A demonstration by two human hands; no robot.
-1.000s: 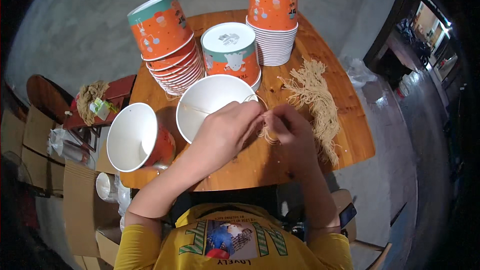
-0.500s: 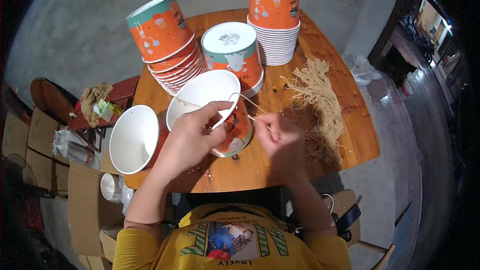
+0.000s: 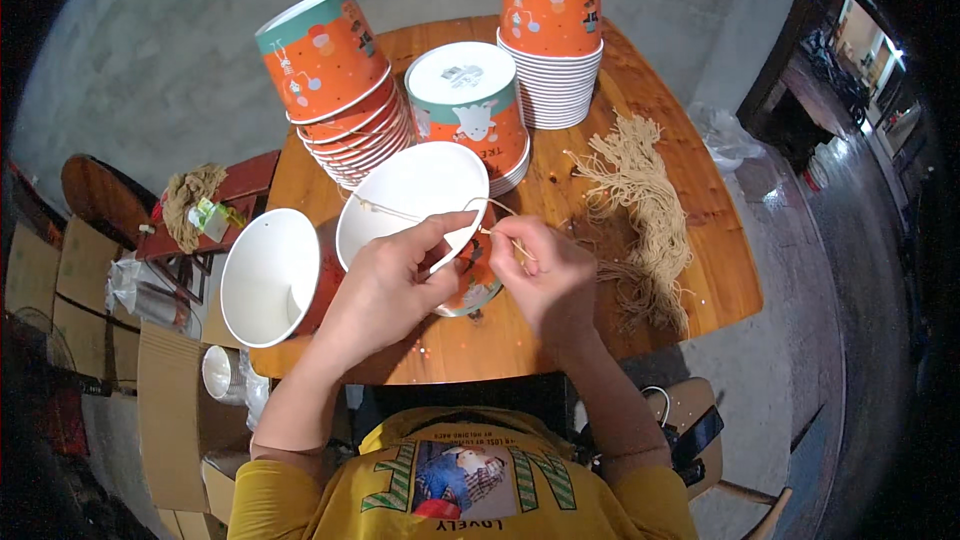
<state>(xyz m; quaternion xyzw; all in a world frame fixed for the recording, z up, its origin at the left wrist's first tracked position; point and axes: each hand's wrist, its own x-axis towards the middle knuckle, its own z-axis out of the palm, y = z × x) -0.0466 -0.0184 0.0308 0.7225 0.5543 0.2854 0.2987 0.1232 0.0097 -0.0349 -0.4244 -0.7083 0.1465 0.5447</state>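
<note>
A white-lined orange paper bucket [image 3: 422,172] leans toward me on the wooden table. My left hand [image 3: 385,285] is closed on its near right rim, thumb outside and fingers partly inside. A thin beige cord [image 3: 385,208] runs across the bucket's mouth and loops over the rim by my left fingertips. Just outside that rim, my right hand [image 3: 545,275] pinches the cord, with a short end showing at its fingers. Whether the cord passes through a hole there is too small to tell.
Another open bucket [image 3: 268,280] stands at the left edge. Behind are a leaning bucket stack [image 3: 325,60], an upturned bucket [image 3: 465,105] and a tall stack [image 3: 552,40]. A bundle of beige cords [image 3: 645,210] lies on the table [image 3: 725,270] at right.
My right hand has moved left and slightly up, closer to the bucket's rim, and the cord between hand and rim is shorter. My left hand keeps its hold, nearly still.
</note>
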